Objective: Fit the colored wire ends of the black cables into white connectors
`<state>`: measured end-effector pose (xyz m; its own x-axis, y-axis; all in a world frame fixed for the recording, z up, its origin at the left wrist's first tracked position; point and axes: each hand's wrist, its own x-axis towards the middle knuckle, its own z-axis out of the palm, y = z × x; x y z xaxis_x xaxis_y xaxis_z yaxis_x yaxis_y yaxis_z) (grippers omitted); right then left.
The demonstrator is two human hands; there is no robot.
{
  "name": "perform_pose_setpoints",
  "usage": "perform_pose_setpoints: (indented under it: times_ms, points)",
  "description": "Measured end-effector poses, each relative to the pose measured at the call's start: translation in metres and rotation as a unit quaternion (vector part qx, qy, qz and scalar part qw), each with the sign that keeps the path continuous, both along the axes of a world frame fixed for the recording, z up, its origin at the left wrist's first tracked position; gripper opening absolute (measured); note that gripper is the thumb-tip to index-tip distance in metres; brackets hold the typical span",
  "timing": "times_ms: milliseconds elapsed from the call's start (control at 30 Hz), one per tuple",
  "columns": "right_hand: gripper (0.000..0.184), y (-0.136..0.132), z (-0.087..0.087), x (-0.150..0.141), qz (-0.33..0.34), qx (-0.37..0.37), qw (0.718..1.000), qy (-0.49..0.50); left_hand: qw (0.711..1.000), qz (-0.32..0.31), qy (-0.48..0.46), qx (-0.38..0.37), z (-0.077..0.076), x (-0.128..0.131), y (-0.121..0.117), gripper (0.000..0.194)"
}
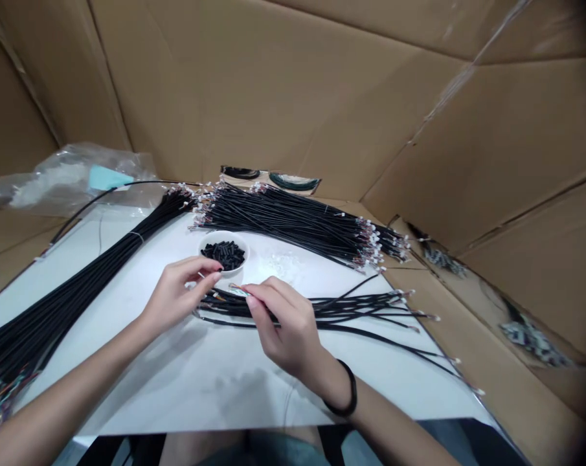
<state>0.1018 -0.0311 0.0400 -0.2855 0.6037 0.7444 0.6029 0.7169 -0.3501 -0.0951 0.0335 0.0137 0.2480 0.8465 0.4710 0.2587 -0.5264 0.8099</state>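
My left hand (180,290) is beside a white bowl (247,251) of short black tube pieces (223,254). Its thumb and forefinger are pinched on a tiny black piece that looks like one of those tubes. My right hand (289,323) grips a black cable close to its end, from which thin coloured wires (236,288) stick out towards my left fingertips. The two hands are a small gap apart. Under and beside them lies a loose group of black cables (355,307) with small connectors at the right ends.
Behind the bowl lies a big pile of black cables (283,220) with white connectors. A tied cable bundle (93,265) runs along the left. Small clear pieces (283,264) are scattered right of the bowl. A plastic bag (69,178) sits back left. Cardboard walls (293,97) surround the white table (176,401).
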Motion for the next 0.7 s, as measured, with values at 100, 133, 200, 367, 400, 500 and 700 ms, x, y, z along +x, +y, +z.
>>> perform_pose_setpoints:
  times_ms: [100,133,200,367,400,500,700]
  points:
    - [0.019,-0.003,0.004,0.007,-0.017,0.001,1.0,0.003,0.999,-0.021,0.022,0.023,0.002,0.005,-0.01,0.01]
    - [0.018,-0.004,0.003,0.008,-0.016,0.001,1.0,0.005,0.999,-0.028,0.028,0.035,0.002,0.006,-0.013,0.009]
    - [0.017,-0.005,0.002,0.01,-0.001,-0.018,1.0,0.021,0.996,-0.049,0.043,0.065,0.002,0.008,-0.017,0.011]
    - [0.013,-0.002,-0.009,0.007,0.062,-0.138,0.982,0.109,0.987,-0.093,0.084,0.104,-0.002,0.01,-0.023,0.018]
    - [0.012,-0.002,-0.012,0.006,0.067,-0.147,0.98,0.113,0.986,-0.092,0.092,0.104,-0.003,0.01,-0.023,0.017]
    - [0.013,-0.002,-0.018,0.006,0.052,-0.098,0.991,0.069,0.985,-0.077,0.115,0.106,-0.007,0.011,-0.024,0.014]
    - [0.023,-0.018,0.01,0.031,-0.062,0.057,0.995,-0.049,0.984,-0.08,0.121,0.104,-0.01,0.011,-0.025,0.014]
